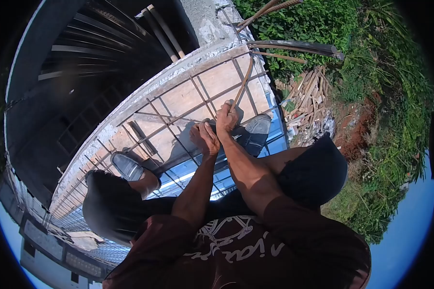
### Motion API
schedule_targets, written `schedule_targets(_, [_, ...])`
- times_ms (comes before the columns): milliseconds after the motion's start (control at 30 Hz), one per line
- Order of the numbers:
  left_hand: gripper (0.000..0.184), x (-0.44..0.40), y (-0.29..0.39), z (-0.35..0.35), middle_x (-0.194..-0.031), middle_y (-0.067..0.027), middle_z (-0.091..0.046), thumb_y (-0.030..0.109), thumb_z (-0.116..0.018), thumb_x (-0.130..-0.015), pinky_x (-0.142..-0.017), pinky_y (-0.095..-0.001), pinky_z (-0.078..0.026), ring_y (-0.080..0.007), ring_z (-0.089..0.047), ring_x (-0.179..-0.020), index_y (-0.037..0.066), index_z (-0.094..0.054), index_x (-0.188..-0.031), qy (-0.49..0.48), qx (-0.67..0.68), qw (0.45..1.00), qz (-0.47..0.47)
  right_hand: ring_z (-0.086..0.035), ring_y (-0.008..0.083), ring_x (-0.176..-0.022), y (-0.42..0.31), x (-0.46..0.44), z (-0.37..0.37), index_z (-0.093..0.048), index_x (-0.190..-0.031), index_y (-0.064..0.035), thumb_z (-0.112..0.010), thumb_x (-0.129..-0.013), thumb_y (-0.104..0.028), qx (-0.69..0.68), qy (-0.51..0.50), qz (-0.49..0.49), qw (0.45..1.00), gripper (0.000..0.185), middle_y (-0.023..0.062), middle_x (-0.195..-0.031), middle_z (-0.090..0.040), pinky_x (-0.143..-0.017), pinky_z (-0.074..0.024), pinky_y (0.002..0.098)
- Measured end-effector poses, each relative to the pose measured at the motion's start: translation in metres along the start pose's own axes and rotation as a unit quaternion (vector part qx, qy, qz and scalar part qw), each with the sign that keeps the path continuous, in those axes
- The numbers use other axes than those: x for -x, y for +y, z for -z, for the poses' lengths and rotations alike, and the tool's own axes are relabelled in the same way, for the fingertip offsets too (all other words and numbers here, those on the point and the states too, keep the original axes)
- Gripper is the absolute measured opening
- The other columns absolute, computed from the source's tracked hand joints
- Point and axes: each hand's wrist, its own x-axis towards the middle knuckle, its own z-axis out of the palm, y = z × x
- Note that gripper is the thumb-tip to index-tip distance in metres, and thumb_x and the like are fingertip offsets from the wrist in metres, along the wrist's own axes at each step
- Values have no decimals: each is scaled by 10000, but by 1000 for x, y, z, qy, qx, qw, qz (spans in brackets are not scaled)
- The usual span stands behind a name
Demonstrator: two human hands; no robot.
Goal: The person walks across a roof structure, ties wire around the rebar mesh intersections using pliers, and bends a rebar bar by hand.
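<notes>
My right hand (pixel 226 119) is closed around the lower end of a rusty, curved steel rod (pixel 246 80), which runs up toward the slab's corner. Just left of it and touching it, my left hand (pixel 205 137) has its fingers curled in at the rebar grid (pixel 169 123); whatever it holds is hidden. The grid of thin crossed bars lies over pale boards (pixel 214 79). My shoes stand on either side of my hands, the left shoe (pixel 127 166) on the boards and the right shoe (pixel 258 131) close to my right hand.
A rough concrete edge (pixel 144 91) borders a dark drop with stacked long bars on the left. Thick rebar ends (pixel 299 47) jut out at the upper right. Below on the right lie a scrap wood heap (pixel 309 98) and green plants. Blue sheeting (pixel 277 127) shows beside the boards.
</notes>
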Motion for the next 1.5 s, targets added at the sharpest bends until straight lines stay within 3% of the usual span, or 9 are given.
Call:
schedule_targets(167, [163, -3, -10, -12, -891, -123, -476, 226, -504, -898, -769, -470, -351, -312, -468, -863, 108, -604, -948, 31, -86, 996, -18, -579, 351, -611, -18, 10, -10, -633, -648, 3, -442, -872, -442, 161, 171, 71, 969, 533, 159, -607, -610, -614, -446, 420])
schedule_targets(233, [155, -5, -16, -19, -904, -128, -465, 227, -514, -892, -768, -462, -347, -312, -459, -872, 100, -595, -926, 37, -76, 996, -25, -582, 364, -657, -13, 7, -15, -646, -661, 0, -401, -888, -430, 148, 175, 74, 971, 544, 154, -591, -604, -657, -440, 439])
schedule_targets(300, [157, -3, -14, -13, -878, -129, -465, 228, -521, -887, -749, -448, -347, -308, -462, -857, 87, -589, -897, 54, -81, 994, -42, -582, 423, -687, -23, 12, -6, -650, -797, 59, -403, -910, -389, 161, 107, 52, 980, 525, 252, -714, -610, -611, -446, 467])
schedule_targets(367, [149, -4, -14, -13, -865, -125, -464, 219, -525, -882, -738, -447, -343, -305, -464, -847, 85, -591, -892, 62, -65, 995, -36, -579, 374, -664, -21, 11, -14, -637, -671, 15, -366, -903, -409, 147, 167, 83, 971, 554, 173, -635, -615, -655, -430, 458])
schedule_targets(667, [143, -5, -12, -10, -866, -108, -454, 214, -522, -883, -759, -432, -334, -290, -455, -839, 98, -601, -907, 67, -62, 995, -35, -580, 420, -660, -29, 14, -11, -648, -780, 54, -386, -897, -429, 168, 167, 114, 965, 562, 244, -706, -613, -593, -431, 482])
schedule_targets(833, [158, -4, -13, -15, -898, -95, -466, 245, -519, -891, -794, -436, -342, -281, -455, -875, 124, -606, -943, 49, -76, 996, -7, -569, 422, -664, -35, 17, -12, -619, -698, 52, -390, -896, -402, 161, 190, 81, 965, 546, 249, -677, -596, -612, -418, 489])
schedule_targets(1167, [179, -2, -20, -23, -937, -116, -471, 266, -497, -896, -796, -457, -342, -306, -454, -925, 120, -579, -960, 50, -92, 994, -35, -571, 433, -657, -25, 17, -17, -618, -759, 62, -399, -914, -445, 158, 211, 78, 962, 574, 253, -693, -594, -610, -433, 489])
schedule_targets(1300, [181, -1, -18, -23, -925, -112, -466, 272, -499, -896, -778, -447, -339, -300, -454, -914, 135, -588, -973, 39, -108, 993, -34, -583, 422, -678, -26, 18, -11, -603, -833, -1, -412, -927, -415, 177, 176, 49, 967, 466, 224, -695, -600, -614, -450, 486])
schedule_targets(1500, [216, 8, -9, -9, -927, -115, -462, 271, -479, -907, -781, -439, -345, -297, -454, -908, 102, -592, -980, -47, 45, 997, 32, -593, 438, -749, -28, 20, 1, -596, -934, -10, -392, -933, -414, 216, 139, 55, 965, 453, 242, -785, -626, -697, -465, 498])
